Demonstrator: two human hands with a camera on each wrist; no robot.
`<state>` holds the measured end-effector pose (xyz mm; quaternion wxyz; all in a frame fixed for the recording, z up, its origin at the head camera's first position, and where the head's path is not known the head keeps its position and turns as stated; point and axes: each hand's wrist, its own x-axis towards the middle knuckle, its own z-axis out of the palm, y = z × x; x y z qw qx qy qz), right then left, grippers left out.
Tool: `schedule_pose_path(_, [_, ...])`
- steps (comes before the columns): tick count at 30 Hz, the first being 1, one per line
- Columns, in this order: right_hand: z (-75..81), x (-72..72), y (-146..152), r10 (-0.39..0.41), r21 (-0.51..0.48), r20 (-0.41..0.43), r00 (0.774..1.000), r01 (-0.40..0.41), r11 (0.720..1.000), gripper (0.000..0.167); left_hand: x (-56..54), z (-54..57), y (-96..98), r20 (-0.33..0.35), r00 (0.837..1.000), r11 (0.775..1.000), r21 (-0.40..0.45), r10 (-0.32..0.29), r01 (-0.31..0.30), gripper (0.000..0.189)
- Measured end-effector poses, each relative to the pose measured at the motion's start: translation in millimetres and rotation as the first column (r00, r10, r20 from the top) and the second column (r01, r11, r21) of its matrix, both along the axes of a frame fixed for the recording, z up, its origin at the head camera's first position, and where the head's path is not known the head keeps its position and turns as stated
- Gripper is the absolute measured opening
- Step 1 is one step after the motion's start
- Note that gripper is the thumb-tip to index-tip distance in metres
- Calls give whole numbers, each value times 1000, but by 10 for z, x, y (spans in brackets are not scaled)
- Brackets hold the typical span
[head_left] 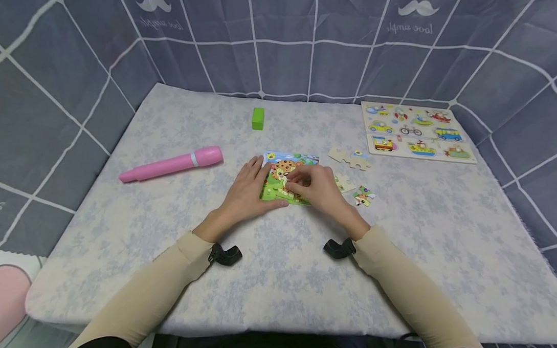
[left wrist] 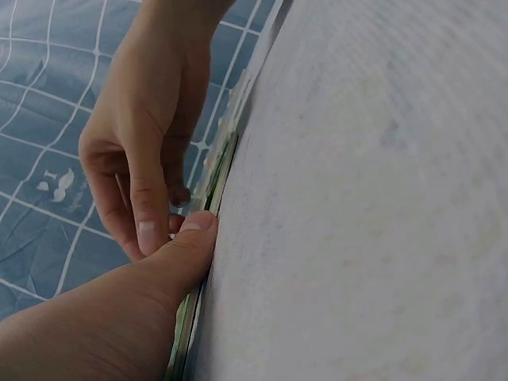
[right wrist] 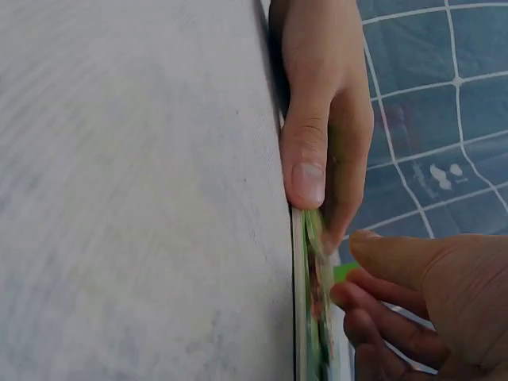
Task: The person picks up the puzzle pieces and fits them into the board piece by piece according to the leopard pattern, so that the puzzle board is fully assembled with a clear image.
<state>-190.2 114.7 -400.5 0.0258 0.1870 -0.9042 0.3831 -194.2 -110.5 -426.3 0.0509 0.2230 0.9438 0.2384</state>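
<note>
A jigsaw puzzle [head_left: 279,191] with a cartoon leopard on green lies flat on the table, its middle partly hidden by fingers. My left hand [head_left: 248,191] rests on its left side, fingers extended, thumb along the near edge. Over the puzzle's middle is my right hand [head_left: 317,185], its fingers loosely bent. In the right wrist view, a gap shows between the right thumb [right wrist: 389,255] and fingertips, with nothing seen between them. Right of the puzzle lie a printed puzzle piece [head_left: 364,196], a pale piece [head_left: 345,183] and some pale joined pieces [head_left: 350,158].
A pink tube-shaped object [head_left: 172,165] lies at left. Behind the puzzle is a green block [head_left: 257,118]. At the back right lies a wooden board [head_left: 417,133] with vehicle pictures. Patterned cloth covers the table [head_left: 282,276]; a grey-blue curtain [head_left: 284,66] surrounds it behind.
</note>
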Motion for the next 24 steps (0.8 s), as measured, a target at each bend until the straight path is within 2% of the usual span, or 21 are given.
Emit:
schedule_pose_path(4, [21, 50, 28, 24, 67, -81, 996, -19, 998, 31, -5, 5, 5, 1, 1000, 1000, -6, -5, 5, 114])
schedule_pose_path(9, [24, 88, 37, 150, 154, -126, 981, -130, 979, 31, -9, 8, 1, -4, 1000, 1000, -8, 0, 0, 114])
schedule_pose_path(14, [-4, 108, 53, 209, 167, -125, 970, -187, 968, 22, 3, 0, 5, 7, 1000, 1000, -4, -3, 3, 114])
schedule_pose_path(24, [-39, 97, 101, 242, 182, -119, 963, -218, 959, 22, 9, 16, 2, -8, 1000, 1000, 0, -6, 6, 112])
